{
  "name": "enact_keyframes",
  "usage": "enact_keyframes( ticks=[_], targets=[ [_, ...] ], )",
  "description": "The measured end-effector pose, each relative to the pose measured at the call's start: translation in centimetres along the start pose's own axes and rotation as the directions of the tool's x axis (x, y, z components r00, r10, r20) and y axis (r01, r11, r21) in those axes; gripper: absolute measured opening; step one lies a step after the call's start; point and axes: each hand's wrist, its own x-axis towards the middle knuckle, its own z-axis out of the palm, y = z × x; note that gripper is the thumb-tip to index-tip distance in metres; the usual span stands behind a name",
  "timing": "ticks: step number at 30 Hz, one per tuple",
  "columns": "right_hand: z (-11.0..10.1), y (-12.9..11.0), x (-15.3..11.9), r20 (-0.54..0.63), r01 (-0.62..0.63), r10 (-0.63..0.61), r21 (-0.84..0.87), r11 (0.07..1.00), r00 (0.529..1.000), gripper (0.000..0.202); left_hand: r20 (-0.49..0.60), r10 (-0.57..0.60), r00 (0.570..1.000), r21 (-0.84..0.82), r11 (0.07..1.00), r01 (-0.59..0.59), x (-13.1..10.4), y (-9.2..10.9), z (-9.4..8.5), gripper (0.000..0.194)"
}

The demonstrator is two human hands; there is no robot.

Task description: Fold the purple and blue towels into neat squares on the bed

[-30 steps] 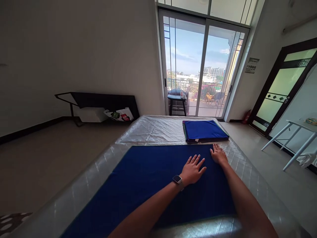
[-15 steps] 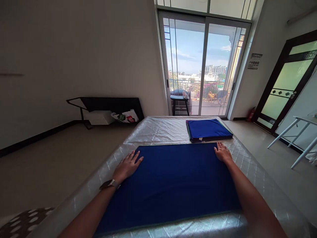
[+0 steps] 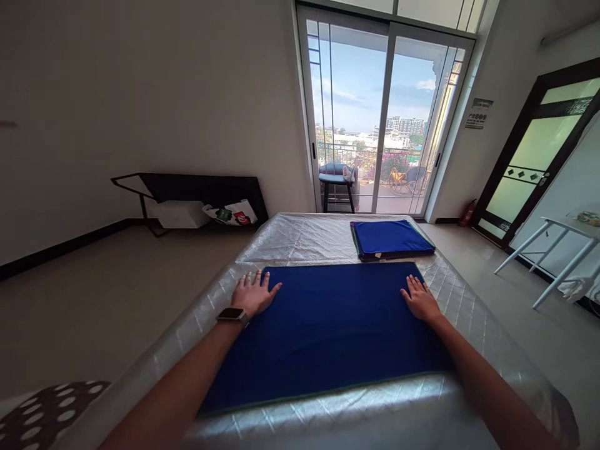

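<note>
A dark blue cloth (image 3: pixel 332 325) with a thin green edge lies spread flat on the silvery quilted mattress (image 3: pixel 300 240). On its far left corner rests my left hand (image 3: pixel 254 294), open with fingers spread, a watch on the wrist. My right hand (image 3: pixel 420 300) lies open and flat on the cloth's right edge, a little below the far right corner. Beyond the cloth, at the mattress's far right, sits a stack of folded blue cloths (image 3: pixel 392 239) with a small white tag at its front. Neither hand grips anything.
A black bench-like frame (image 3: pixel 201 187) stands by the left wall with a white box (image 3: pixel 180 214) beneath. Glass sliding doors (image 3: pixel 351 112) are at the back. To the right stands a white-legged table (image 3: pixel 569 228). A brown polka-dot item (image 3: pixel 51 412) lies at lower left.
My right hand has slid from the far right corner slightly toward me along the edge. My left hand stays at the left corner, its fingers more upright. The view has shifted a little.
</note>
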Motion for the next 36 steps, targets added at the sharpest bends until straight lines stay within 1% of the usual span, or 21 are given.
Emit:
enact_keyframes(
  ticks=[1, 2, 3, 4, 6, 8, 9, 10, 11, 12, 14, 16, 18, 20, 21, 23, 25, 26, 28, 33, 36],
  targets=[
    [0.0, -0.1, -0.2, 0.008, -0.011, 0.011, 0.003, 1.0, 1.0, 0.069, -0.05, 0.036, 0.998, -0.007, 0.999, -0.037, -0.4, 2.0, -0.6, 0.073],
    [-0.1, -0.2, -0.3, 0.015, -0.02, 0.02, 0.005, 1.0, 1.0, 0.069, -0.107, 0.108, 0.988, -0.02, 0.994, -0.111, -1.0, 4.5, -1.2, 0.071],
    [-0.2, -0.3, -0.3, 0.023, -0.028, 0.028, 0.005, 1.0, 0.999, 0.069, -0.157, 0.209, 0.965, -0.064, 0.973, -0.221, -2.0, 7.4, -1.5, 0.069],
    [-0.4, -0.4, -0.3, 0.028, -0.035, 0.035, 0.006, 0.999, 0.999, 0.068, -0.186, 0.307, 0.933, -0.121, 0.936, -0.332, -3.3, 10.6, -1.7, 0.068],
    [-0.6, -0.6, -0.3, 0.038, -0.046, 0.046, 0.012, 0.999, 0.998, 0.068, -0.225, 0.493, 0.84, -0.215, 0.816, -0.536, -6.4, 17.3, -1.4, 0.068],
    [-0.8, -0.6, -0.2, 0.04, -0.053, 0.052, 0.022, 0.998, 0.998, 0.068, -0.258, 0.608, 0.751, -0.25, 0.708, -0.66, -9.5, 22.9, -0.7, 0.069],
    [-0.8, -0.6, -0.3, 0.039, -0.052, 0.051, 0.025, 0.998, 0.998, 0.069, -0.252, 0.634, 0.731, -0.263, 0.682, -0.682, -10.8, 25.0, -0.3, 0.07],
    [-0.9, -0.6, -0.3, 0.038, -0.05, 0.049, 0.026, 0.998, 0.998, 0.069, -0.244, 0.652, 0.717, -0.275, 0.663, -0.696, -11.8, 26.4, 0.1, 0.072],
    [-0.9, -0.6, -0.3, 0.036, -0.047, 0.046, 0.025, 0.999, 0.998, 0.068, -0.235, 0.66, 0.713, -0.283, 0.656, -0.7, -12.5, 27.1, 0.5, 0.072],
    [-1.0, -0.6, -0.3, 0.035, -0.044, 0.043, 0.024, 0.999, 0.998, 0.068, -0.225, 0.661, 0.716, -0.288, 0.657, -0.697, -12.9, 27.1, 0.7, 0.072],
    [-1.1, -0.7, -0.4, 0.037, -0.043, 0.042, 0.025, 0.999, 0.998, 0.068, -0.201, 0.644, 0.738, -0.284, 0.682, -0.673, -12.7, 25.3, 1.1, 0.072],
    [-1.2, -0.8, -0.4, 0.041, -0.047, 0.046, 0.03, 0.998, 0.998, 0.067, -0.163, 0.592, 0.79, -0.264, 0.745, -0.613, -11.6, 21.4, 1.4, 0.072],
    [-1.3, -0.9, -0.4, 0.041, -0.05, 0.049, 0.033, 0.998, 0.998, 0.067, -0.118, 0.489, 0.865, -0.23, 0.833, -0.502, -10.2, 16.0, 1.9, 0.074],
    [-1.2, -0.8, -0.4, 0.036, -0.05, 0.048, 0.034, 0.998, 0.998, 0.067, -0.077, 0.341, 0.937, -0.182, 0.919, -0.349, -8.9, 9.7, 2.7, 0.076],
    [-1.2, -0.8, -0.3, 0.034, -0.049, 0.048, 0.036, 0.998, 0.998, 0.067, -0.074, 0.272, 0.96, -0.158, 0.947, -0.28, -8.3, 6.5, 3.2, 0.077],
    [-1.1, -0.7, -0.2, 0.03, -0.048, 0.047, 0.042, 0.998, 0.998, 0.068, -0.074, 0.157, 0.985, -0.123, 0.979, -0.165, -7.7, 0.8, 4.2, 0.077],
    [-1.1, -0.6, -0.2, 0.03, -0.048, 0.047, 0.045, 0.998, 0.998, 0.067, -0.056, 0.061, 0.997, -0.121, 0.99, -0.067, -7.5, -3.2, 4.9, 0.079],
    [-1.1, -0.7, -0.2, 0.03, -0.049, 0.048, 0.043, 0.998, 0.998, 0.067, -0.047, 0.044, 0.998, -0.124, 0.991, -0.049, -7.6, -4.5, 5.1, 0.081],
    [-1.4, -0.9, -0.4, 0.025, -0.054, 0.054, 0.033, 0.998, 0.998, 0.066, -0.045, 0.043, 0.998, -0.135, 0.99, -0.049, -7.8, -5.7, 5.3, 0.082],
    [-2.1, -1.1, -2.4, -0.041, -0.049, 0.048, -0.017, 0.999, 0.998, 0.061, -0.102, 0.035, 0.994, -0.15, 0.987, -0.05, -8.2, -4.6, 5.1, 0.082],
    [-1.9, -0.4, -4.2, -0.048, -0.016, 0.014, -0.038, 0.999, 0.999, 0.062, -0.086, 0.031, 0.996, -0.131, 0.99, -0.042, -8.3, -4.3, 4.9, 0.084]
  ],
)
